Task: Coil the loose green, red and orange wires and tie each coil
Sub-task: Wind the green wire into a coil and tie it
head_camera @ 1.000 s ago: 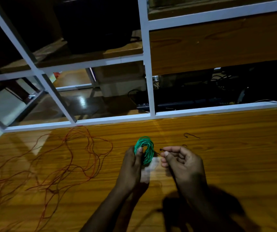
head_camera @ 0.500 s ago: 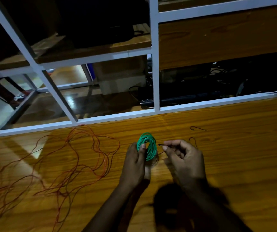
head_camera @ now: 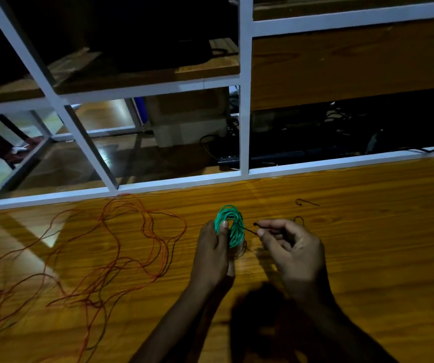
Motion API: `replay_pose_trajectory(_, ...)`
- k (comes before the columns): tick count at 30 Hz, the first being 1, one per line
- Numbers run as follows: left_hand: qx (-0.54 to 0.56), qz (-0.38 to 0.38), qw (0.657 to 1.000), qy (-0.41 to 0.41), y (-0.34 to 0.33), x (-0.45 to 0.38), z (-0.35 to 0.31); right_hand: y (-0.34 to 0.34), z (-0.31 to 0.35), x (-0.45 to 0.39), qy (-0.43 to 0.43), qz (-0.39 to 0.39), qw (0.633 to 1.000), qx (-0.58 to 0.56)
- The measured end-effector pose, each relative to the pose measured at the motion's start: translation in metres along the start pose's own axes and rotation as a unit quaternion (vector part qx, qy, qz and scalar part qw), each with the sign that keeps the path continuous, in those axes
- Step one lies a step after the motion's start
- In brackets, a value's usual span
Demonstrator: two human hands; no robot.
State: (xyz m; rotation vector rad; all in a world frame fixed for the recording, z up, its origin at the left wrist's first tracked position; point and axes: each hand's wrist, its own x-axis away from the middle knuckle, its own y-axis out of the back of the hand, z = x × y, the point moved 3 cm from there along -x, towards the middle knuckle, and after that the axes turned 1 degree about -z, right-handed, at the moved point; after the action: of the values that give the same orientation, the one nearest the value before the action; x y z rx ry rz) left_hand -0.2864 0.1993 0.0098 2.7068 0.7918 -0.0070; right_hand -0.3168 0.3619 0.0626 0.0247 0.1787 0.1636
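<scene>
Since a second ago: right hand point(head_camera: 293, 247) has drawn slightly away from the coil point(head_camera: 230, 225), thumb and forefinger pinching a thin dark tie point(head_camera: 259, 226). The tie's end now shows as a small loop past the fingertips, and a dark strand runs from the pinch back to the coil. Likely the tie is being threaded or pulled snug; green coil wound, tying not yet finished.

Left hand point(head_camera: 214, 254) grips the coil upright over the table point(head_camera: 368, 258), thumb pressed across the loops, centre of the near half.

Red and orange wires point(head_camera: 121, 247) lie loose, left. Two spare ties point(head_camera: 306, 202) lie far right of the hands.

Containers: none on the table. Shelf point(head_camera: 244, 100) beyond holds dark gear, too dim to identify.
</scene>
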Motion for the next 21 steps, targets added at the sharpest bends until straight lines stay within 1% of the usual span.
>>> replay_pose_trajectory(8, -0.005, -0.005, 1.000, -0.011, -0.005, 0.005, 0.001, -0.011, -0.023, 0.000, -0.010, 0.004, 0.998, 0.061)
replay_pose_trajectory(15, 0.020, 0.005, 1.000, -0.006, -0.010, 0.009, -0.002, -0.013, -0.016, -0.002, 0.026, 0.003, 0.994, 0.101)
replay_pose_trajectory(18, 0.029, 0.009, 0.999, -0.018, -0.011, 0.011, -0.006, -0.015, -0.011, -0.002, 0.022, 0.019, 0.992, 0.120)
replay_pose_trajectory(21, 0.028, 0.013, 0.999, -0.025, -0.012, 0.012, -0.006, -0.018, -0.014, -0.004, 0.011, 0.019, 0.994, 0.110)
